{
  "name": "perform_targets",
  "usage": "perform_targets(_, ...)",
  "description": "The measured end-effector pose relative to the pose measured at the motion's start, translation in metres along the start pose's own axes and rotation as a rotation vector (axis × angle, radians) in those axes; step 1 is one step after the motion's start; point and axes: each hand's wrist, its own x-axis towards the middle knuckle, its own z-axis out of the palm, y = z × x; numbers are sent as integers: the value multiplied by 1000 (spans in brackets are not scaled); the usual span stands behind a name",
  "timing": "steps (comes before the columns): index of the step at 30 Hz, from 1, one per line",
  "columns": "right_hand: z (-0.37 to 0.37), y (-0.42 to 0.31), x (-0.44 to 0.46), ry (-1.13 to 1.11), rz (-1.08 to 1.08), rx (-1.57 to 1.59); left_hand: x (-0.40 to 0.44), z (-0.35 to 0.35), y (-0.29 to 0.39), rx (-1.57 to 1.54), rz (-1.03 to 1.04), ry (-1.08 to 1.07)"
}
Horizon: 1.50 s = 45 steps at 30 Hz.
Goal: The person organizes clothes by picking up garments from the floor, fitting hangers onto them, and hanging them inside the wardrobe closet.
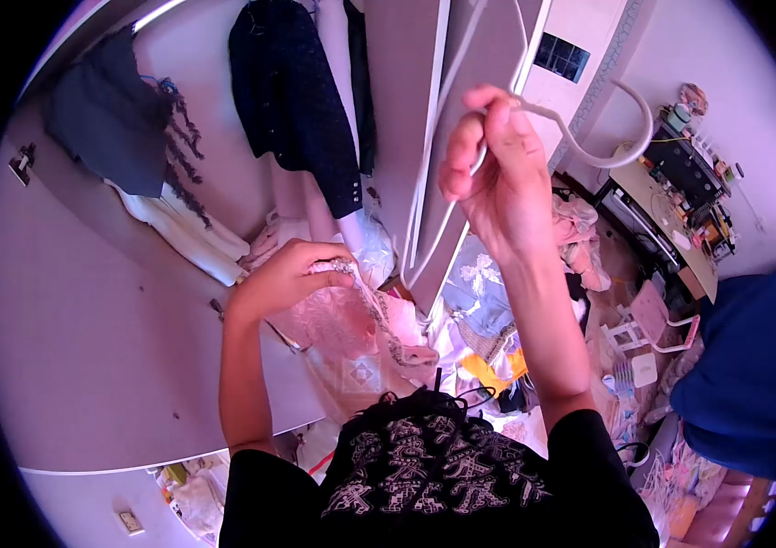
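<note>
From the head view, the left hand (280, 277) pinches a pink garment (377, 313), drooping below and rightward of its fingertips; the right hand (508, 178), higher, grips a white hanger (600, 163), its long frame slanting down-left from the fingers, hook rightward.

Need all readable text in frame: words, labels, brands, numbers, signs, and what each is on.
No text reads clearly enough to quote.
Black shirt: rows of white print across it, possibly lettering; too blurred to tell.
Small containers by the desk: too small to make out any labels.
</note>
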Motion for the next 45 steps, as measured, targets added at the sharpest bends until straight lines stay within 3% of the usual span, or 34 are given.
perform_targets(7, 15, 32, -15, 216, -49, 140, -23, -18, 3, 48, 6, 245)
perform_targets(9, 28, 40, -16, 207, -75, 129, -30, -25, 2, 52, 20, 209)
perform_targets(11, 48, 39, -16, 375, -27, 74, -38, -30, 2, 57, 35, 172)
perform_targets(14, 56, 49, -20, 317, -101, 118, -46, -36, -3, 58, 75, 170)
perform_targets(16, 61, 57, -19, 328, -104, 121, -50, -41, -7, 20, 226, 135)
perform_targets(20, 71, 75, -18, 420, -118, 80, -56, -44, -2, 83, 313, 192)
perform_targets(22, 82, 86, -19, 434, -115, 41, -61, -39, 18, 256, 106, 322)
perform_targets(28, 112, 92, -15, 479, -130, -7, -58, -24, 50, 529, -70, 347)
perform_targets(32, 117, 89, -5, 510, -260, -22, -50, -8, 57, 536, -23, 383)
perform_targets(34, 112, 90, -4, 522, -241, 55, -42, -1, 53, 739, 23, 584)
perform_targets(35, 109, 88, -5, 520, -242, 54, -40, -3, 51, 739, 24, 586)
perform_targets(37, 105, 79, -6, 533, -203, 110, -37, -10, 48, 685, -115, 655)
perform_targets(41, 100, 67, -5, 534, -214, 136, -23, -6, 55, 751, 238, 591)
perform_targets(45, 100, 69, -6, 530, -174, 144, -12, -1, 52, 727, 184, 546)
